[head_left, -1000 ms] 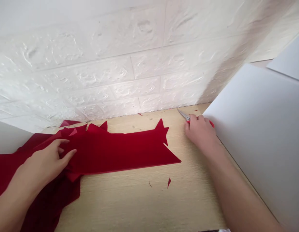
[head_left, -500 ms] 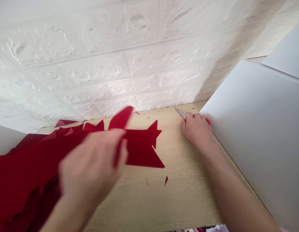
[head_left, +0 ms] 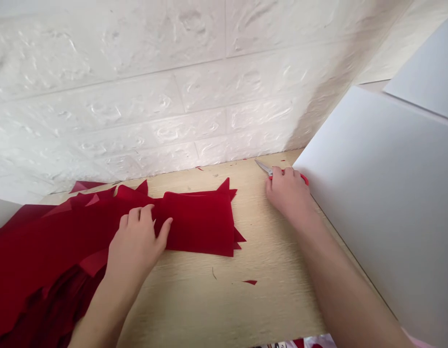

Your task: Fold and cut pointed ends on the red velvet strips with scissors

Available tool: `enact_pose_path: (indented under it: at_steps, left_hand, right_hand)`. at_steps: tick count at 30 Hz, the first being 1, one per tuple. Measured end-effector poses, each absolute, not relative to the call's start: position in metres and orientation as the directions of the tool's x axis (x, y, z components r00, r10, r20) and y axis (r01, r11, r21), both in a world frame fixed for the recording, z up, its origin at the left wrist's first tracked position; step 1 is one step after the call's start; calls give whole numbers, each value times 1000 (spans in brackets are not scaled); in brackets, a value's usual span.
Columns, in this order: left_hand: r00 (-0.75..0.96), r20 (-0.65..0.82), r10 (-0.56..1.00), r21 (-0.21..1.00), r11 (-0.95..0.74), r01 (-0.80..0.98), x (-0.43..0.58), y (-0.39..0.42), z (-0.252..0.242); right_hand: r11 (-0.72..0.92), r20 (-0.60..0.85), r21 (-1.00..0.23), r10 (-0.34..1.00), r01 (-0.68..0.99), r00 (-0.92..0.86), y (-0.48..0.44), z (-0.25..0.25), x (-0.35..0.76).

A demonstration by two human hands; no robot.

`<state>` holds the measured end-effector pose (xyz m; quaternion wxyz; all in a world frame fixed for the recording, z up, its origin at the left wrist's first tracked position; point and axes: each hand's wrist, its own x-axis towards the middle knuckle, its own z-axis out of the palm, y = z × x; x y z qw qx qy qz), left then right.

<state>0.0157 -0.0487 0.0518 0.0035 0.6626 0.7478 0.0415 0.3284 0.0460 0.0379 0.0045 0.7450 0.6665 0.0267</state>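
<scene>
My left hand [head_left: 138, 241] rests on a pile of red cloth [head_left: 71, 237], its thumb spread away from the fingers. Just beyond the thumb, a flat rectangular red piece [head_left: 200, 222] lies over other pieces, whose pointed ends stick out past its right edge. At the right, my right hand [head_left: 291, 193] curls over the red handles of a pair of scissors [head_left: 264, 167] on the tabletop. The blades point up and left towards the wall; the hand covers most of the handles.
A white brick-patterned wall [head_left: 144, 96] borders the back of the wooden tabletop [head_left: 209, 299]. On the right stands a large white panel [head_left: 383, 183]. A small red scrap [head_left: 250, 282] lies near the front, with tiny bits along the wall.
The red piece that was raised and folded in my left hand now lies flat over the other pieces. My left hand's fingers have spread. My right hand stays on the scissors.
</scene>
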Motion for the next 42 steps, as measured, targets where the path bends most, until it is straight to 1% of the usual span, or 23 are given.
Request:
enact_pose_path:
  at_steps: [1, 3, 5, 8, 9, 11, 14, 18, 21, 24, 26, 28, 29, 31, 33, 35, 36, 37, 39, 40, 41, 42]
  left_hand:
    - [-166, -11, 986, 124, 166, 978, 11, -44, 49]
    - [-182, -106, 978, 302, 206, 931, 9, -36, 45]
    - [-164, -95, 982, 504, 189, 842, 15, -32, 47]
    - [-182, -19, 983, 801, 124, 585, 28, -40, 63]
    - [-179, -19, 984, 873, 104, 477, 33, -46, 70]
    - [-158, -69, 985, 952, 112, 286, 41, -61, 85]
    - [-87, -193, 977, 974, 202, 105, 53, -85, 98]
    - [106, -358, 928, 922, 369, -115, 73, -99, 94]
    - [171, -391, 904, 852, 426, -304, 87, -92, 88]
    - [195, -380, 904, 809, 427, -404, 95, -80, 88]
    - [213, -361, 908, 805, 419, -420, 98, -72, 89]
    - [223, -343, 912, 807, 408, -428, 98, -66, 88]
    - [220, -340, 914, 809, 403, -428, 98, -63, 87]
    - [191, -344, 919, 817, 394, -422, 94, -58, 83]
    - [137, -355, 925, 831, 379, -407, 88, -56, 78]
    - [67, -356, 932, 854, 354, -381, 80, -55, 71]
    - [41, -355, 934, 869, 346, -354, 75, -56, 68]
    - [30, -352, 935, 883, 343, -321, 70, -56, 64]
    - [57, -355, 933, 903, 359, -239, 62, -59, 57]
    - [96, -351, 931, 911, 364, -194, 59, -60, 55]
    - [143, -338, 930, 921, 359, -153, 56, -61, 54]
    - [189, -322, 928, 930, 347, -118, 55, -62, 54]
  right_hand:
    - [-107, 40, 48, 994, 993, 105, 46, 38, 328]
    - [-99, 50, 52, 994, 994, 97, 46, 37, 328]
    - [-93, 58, 49, 994, 994, 91, 47, 35, 329]
    - [-79, 87, 53, 993, 995, 74, 49, 30, 331]
    - [-78, 98, 50, 993, 996, 72, 49, 29, 331]
    - [-85, 113, 35, 990, 996, 81, 49, 27, 331]
    - [-119, 98, 14, 988, 993, 117, 47, 30, 330]
    - [-147, 62, -16, 987, 989, 148, 44, 38, 326]
    - [-141, 50, -66, 988, 988, 144, 42, 38, 325]
    - [-112, 84, -55, 990, 992, 116, 43, 31, 325]
    - [-89, 133, -42, 987, 995, 94, 44, 27, 326]
    - [-74, 144, -58, 986, 996, 82, 47, 26, 326]
    - [-75, 123, -76, 989, 994, 84, 49, 27, 326]
    - [-98, 35, -98, 994, 990, 102, 50, 33, 325]
    - [-129, -69, -73, 990, 989, 124, 49, 41, 322]
    - [-159, -118, -21, 981, 987, 155, 45, 50, 316]
    - [-175, -105, 2, 979, 985, 174, 42, 54, 313]
    - [-183, -62, 14, 981, 983, 184, 38, 57, 310]
    - [-147, 111, -13, 983, 989, 147, 31, 61, 304]
    - [-72, 200, -56, 976, 996, 82, 29, 62, 301]
    - [44, 261, -118, 965, 992, -11, 27, 63, 298]
    - [189, 282, -200, 951, 961, -129, 25, 63, 295]
